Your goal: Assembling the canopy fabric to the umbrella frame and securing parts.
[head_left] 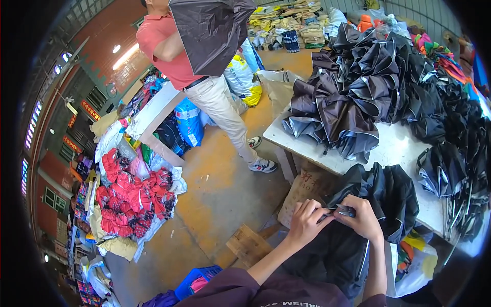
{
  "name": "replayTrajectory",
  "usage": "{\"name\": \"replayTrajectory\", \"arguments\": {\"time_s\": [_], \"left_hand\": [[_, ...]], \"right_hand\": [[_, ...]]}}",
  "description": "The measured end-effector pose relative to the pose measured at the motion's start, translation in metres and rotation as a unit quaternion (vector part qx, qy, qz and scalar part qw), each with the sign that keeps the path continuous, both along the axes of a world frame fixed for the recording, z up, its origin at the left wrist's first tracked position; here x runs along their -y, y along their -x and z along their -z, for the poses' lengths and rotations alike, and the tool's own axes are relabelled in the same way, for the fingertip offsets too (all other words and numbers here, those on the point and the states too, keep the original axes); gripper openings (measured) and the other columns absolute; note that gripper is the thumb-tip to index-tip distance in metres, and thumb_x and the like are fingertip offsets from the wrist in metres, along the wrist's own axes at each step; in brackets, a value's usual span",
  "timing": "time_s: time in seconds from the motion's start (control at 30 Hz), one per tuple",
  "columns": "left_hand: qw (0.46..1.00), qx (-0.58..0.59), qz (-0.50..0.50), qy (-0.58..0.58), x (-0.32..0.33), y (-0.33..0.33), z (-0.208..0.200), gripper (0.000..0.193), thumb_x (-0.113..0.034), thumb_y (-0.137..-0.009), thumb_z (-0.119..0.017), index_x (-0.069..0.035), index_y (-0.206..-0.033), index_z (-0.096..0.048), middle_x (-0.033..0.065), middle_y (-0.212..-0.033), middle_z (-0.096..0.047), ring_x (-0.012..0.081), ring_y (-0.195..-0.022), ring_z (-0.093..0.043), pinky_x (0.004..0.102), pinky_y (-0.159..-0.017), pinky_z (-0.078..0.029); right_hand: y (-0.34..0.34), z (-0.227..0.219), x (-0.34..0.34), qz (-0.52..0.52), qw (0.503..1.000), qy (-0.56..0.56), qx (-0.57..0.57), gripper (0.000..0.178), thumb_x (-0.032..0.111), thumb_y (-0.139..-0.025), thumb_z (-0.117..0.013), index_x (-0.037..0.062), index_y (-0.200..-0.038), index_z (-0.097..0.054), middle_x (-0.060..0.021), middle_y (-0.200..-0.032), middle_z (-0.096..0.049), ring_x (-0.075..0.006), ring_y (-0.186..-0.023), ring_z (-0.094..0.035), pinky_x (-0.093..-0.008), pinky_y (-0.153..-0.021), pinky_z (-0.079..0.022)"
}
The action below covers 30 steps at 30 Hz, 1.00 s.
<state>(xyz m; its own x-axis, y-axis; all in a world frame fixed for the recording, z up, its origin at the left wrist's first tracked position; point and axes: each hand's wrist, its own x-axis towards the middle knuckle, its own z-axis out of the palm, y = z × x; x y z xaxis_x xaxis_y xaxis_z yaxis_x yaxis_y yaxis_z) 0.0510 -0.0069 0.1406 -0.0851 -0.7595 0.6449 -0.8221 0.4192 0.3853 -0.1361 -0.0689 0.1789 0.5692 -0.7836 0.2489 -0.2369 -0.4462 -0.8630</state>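
A black umbrella (394, 192), loosely bunched, hangs over my lap and against the table edge. Above it my two hands meet. My left hand (308, 224) is closed in a pinch at a thin dark piece of the umbrella, its fingertips almost touching the right thumb. My right hand (362, 217) is closed around a small dark, shiny piece (347, 210) that sits at the umbrella's edge; whether it is a tool or part of the umbrella I cannot tell. Lower down, a thin pale rod (364, 261) runs along the black cloth beside my right forearm.
Brown and black umbrellas (358, 87) lie heaped on a white table (404, 146) at the right. A person (204, 97) stands ahead holding a dark umbrella (212, 33). Red cloth bundles (133, 194) lie on the left; a wooden stool (249, 245) and blue basket (197, 279) are near me.
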Motion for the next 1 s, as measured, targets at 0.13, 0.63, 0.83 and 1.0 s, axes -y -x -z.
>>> {"name": "replayTrajectory", "arguments": {"time_s": [0.13, 0.63, 0.83, 1.0], "left_hand": [[1.0, -0.002, -0.009, -0.006, -0.009, 0.003, 0.002, 0.014, -0.015, -0.079, -0.081, -0.01, -0.084, -0.069, 0.0007, -0.085, -0.052, 0.0191, -0.075, -0.052, 0.0328, -0.073, -0.04], [0.999, -0.004, -0.026, -0.018, -0.002, 0.0, 0.026, 0.016, -0.023, -0.079, -0.081, -0.012, -0.087, -0.074, 0.0009, -0.09, -0.055, 0.0196, -0.082, -0.053, 0.0348, -0.078, -0.04], [1.0, -0.007, -0.017, -0.017, -0.005, 0.001, 0.043, 0.018, -0.021, -0.077, -0.082, -0.012, -0.091, -0.076, 0.0003, -0.091, -0.055, 0.018, -0.082, -0.053, 0.0323, -0.08, -0.039], [1.0, -0.009, -0.014, -0.022, -0.011, 0.001, 0.046, 0.02, -0.02, -0.076, -0.084, -0.012, -0.093, -0.076, 0.0001, -0.091, -0.055, 0.0177, -0.082, -0.053, 0.0319, -0.081, -0.039]], "right_hand": [[-0.004, -0.002, -0.016, 0.052, 0.998, 0.037, -0.011, 0.017, 0.0, -0.072, -0.076, -0.0003, -0.082, -0.062, -0.0068, -0.075, -0.061, -0.0208, -0.063, -0.051, -0.0285, -0.066, -0.045], [-0.01, 0.045, -0.057, 0.234, 0.873, -0.301, 0.303, 0.022, 0.024, -0.101, -0.062, 0.0059, -0.091, -0.065, -0.0023, -0.087, -0.07, -0.0036, -0.067, -0.045, -0.0171, -0.064, -0.036], [0.013, 0.067, -0.088, 0.241, 0.925, -0.236, 0.175, 0.016, 0.019, -0.099, -0.064, 0.0033, -0.096, -0.063, -0.0051, -0.096, -0.07, -0.0078, -0.077, -0.054, -0.0207, -0.073, -0.043], [0.003, 0.062, -0.094, 0.226, 0.959, -0.095, 0.142, 0.017, 0.012, -0.094, -0.069, 0.002, -0.104, -0.061, -0.0072, -0.107, -0.068, -0.0142, -0.089, -0.06, -0.0276, -0.083, -0.048]]}}
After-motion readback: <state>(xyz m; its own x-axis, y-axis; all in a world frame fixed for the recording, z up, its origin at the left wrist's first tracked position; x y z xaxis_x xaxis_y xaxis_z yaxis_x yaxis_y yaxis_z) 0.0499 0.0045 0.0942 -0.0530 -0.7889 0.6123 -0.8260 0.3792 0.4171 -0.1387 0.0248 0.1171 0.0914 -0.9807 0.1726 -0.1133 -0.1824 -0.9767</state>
